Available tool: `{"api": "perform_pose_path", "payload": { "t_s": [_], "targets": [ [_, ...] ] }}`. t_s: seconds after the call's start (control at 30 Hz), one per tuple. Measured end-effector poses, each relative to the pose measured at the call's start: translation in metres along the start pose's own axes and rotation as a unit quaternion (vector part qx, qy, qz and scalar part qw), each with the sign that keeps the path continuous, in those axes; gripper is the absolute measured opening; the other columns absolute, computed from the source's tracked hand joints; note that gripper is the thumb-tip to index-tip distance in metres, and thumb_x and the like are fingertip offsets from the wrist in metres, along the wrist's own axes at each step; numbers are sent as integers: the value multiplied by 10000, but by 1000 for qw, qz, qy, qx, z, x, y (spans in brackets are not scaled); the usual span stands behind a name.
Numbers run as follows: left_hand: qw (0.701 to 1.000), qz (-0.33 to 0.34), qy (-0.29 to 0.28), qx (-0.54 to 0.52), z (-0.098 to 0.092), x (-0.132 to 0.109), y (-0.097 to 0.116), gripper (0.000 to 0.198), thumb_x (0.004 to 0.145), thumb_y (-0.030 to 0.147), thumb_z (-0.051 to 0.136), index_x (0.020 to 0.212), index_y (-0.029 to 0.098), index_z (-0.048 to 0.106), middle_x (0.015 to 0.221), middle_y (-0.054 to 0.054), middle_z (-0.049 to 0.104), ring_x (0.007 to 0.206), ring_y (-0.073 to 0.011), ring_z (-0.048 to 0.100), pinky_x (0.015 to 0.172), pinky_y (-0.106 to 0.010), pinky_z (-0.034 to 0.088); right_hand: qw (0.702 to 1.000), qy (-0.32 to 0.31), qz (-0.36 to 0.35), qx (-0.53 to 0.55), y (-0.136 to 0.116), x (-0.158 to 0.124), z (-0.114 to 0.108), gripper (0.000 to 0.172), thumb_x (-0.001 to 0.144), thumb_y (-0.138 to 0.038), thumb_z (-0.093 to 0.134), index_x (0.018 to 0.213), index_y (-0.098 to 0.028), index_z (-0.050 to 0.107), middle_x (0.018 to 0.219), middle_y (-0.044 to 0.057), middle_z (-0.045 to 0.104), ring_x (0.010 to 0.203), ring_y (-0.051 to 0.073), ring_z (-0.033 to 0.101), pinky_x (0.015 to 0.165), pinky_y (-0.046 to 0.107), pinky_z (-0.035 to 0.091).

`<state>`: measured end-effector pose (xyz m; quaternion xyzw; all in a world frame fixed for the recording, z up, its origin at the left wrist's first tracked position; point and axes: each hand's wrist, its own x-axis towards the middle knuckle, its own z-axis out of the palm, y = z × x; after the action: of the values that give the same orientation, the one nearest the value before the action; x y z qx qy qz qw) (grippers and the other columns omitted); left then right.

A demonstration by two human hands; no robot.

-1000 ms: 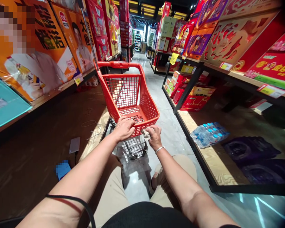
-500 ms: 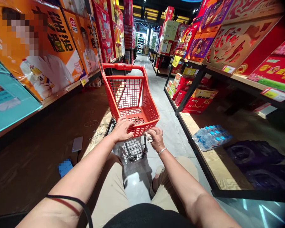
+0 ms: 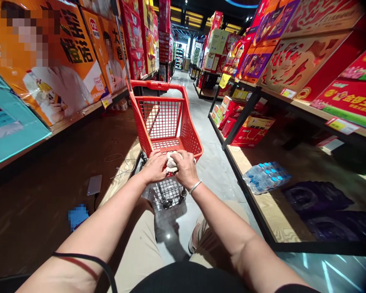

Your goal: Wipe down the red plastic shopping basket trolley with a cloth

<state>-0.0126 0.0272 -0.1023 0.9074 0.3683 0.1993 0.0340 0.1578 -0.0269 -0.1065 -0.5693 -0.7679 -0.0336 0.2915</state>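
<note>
In front of me stands a red plastic shopping cart (image 3: 191, 138) with a perforated basket. My left hand (image 3: 155, 167) is closed over the left part of its near rim. A crumpled whitish cloth (image 3: 171, 162) is in my right hand (image 3: 185, 169), pressed against the middle of the same rim, close beside my left fingers. A light bracelet (image 3: 195, 186) circles my right wrist. Part of the near rim is hidden behind both hands.
Shelves of boxed goods line both sides, with orange cartons (image 3: 67, 61) on the left. Shrink-wrapped water bottles (image 3: 266, 178) lie on the low right shelf. A phone-like slab (image 3: 94, 185) and a thin cable (image 3: 122, 165) lie at left. The grey aisle floor (image 3: 212, 162) runs ahead.
My right hand has moved left along the cart's near rim with the cloth, from the right corner to the middle. My left hand keeps its place on the rim.
</note>
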Motion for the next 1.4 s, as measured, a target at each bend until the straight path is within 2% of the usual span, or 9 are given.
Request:
{"api": "perform_pose_path", "payload": {
  "t_s": [0.2, 0.3, 0.4, 0.57, 0.7, 0.87, 1.03, 1.3, 1.4],
  "targets": [
    [1000, 4, 13, -4, -6, -1, -1, 214, 721, 276, 578, 920, 208, 622, 896, -60, 696, 945, -273, 627, 1117, -492, 348, 995, -21, 44, -81, 89, 24, -43, 240, 946, -256, 581, 1137, -255, 726, 1303, 88, 621, 1130, 276, 456, 979, 397, 375],
    [1000, -9, 15, -13, -5, 3, 0, 185, 735, 338, 606, 870, 213, 620, 843, -45, 687, 904, -262, 630, 1097, -495, 355, 993, -83, -6, -78, 114, 35, -57, 223, 919, -260, 627, 1119, -236, 721, 1265, 81, 647, 1130, 245, 502, 1025, 380, 348],
    [999, -22, 26, -9, -2, 5, -5, 241, 767, 450, 632, 816, 215, 613, 794, -37, 681, 861, -253, 625, 1072, -498, 370, 982, -163, -36, -93, 105, 38, -63, 194, 897, -217, 623, 1073, -232, 705, 1189, 70, 667, 1044, 226, 537, 969, 365, 358],
    [998, -47, 49, -12, -9, -4, -36, 463, 738, 667, 674, 691, 217, 573, 751, -33, 668, 814, -230, 609, 1048, -482, 397, 969, -214, -15, -123, 59, 32, -68, 177, 918, -289, 604, 1073, -234, 670, 1168, 80, 655, 983, 251, 513, 793, 339, 373],
    [998, -35, 51, -14, -21, -15, -51, 418, 913, 564, 489, 734, 225, 656, 816, -52, 701, 937, -243, 610, 1092, -495, 359, 967, -221, -46, -115, 41, 27, -70, 209, 909, -271, 616, 1107, -238, 673, 1143, 83, 651, 968, 251, 504, 765, 336, 374],
    [999, 3, 46, 7, -14, -22, -29, 328, 926, 348, 456, 1108, 246, 709, 1083, -83, 718, 1105, -275, 568, 1101, -511, 357, 974, -185, -121, -54, 75, 47, -65, 230, 865, -215, 683, 1083, -276, 722, 1127, 52, 666, 1005, 226, 531, 920, 361, 397],
    [997, -40, 62, -31, 4, -19, -12, 367, 912, 448, 504, 1131, 199, 660, 1070, -100, 696, 1051, -281, 566, 983, -450, 451, 996, -60, -59, -29, 110, 66, -53, 379, 793, -170, 732, 1167, -228, 716, 1267, 100, 641, 1174, 252, 538, 1043, 420, 379],
    [994, -82, 69, -1, 12, -12, -21, 424, 990, 533, 414, 1091, 259, 722, 1062, -67, 712, 1042, -282, 564, 1017, -535, 376, 994, -42, -83, 53, 58, -22, -38, 469, 772, -145, 641, 1228, -252, 676, 1363, 89, 571, 1253, 278, 463, 1070, 464, 391],
    [991, -81, 106, -1, 18, -11, -19, 403, 1018, 455, 385, 1002, 252, 733, 1098, -57, 722, 1144, -273, 560, 1147, -573, 279, 994, -43, -95, 34, 54, -23, -42, 525, 751, -146, 641, 1270, -224, 650, 1349, 105, 567, 1235, 287, 444, 1076, 463, 391]
  ]
}}
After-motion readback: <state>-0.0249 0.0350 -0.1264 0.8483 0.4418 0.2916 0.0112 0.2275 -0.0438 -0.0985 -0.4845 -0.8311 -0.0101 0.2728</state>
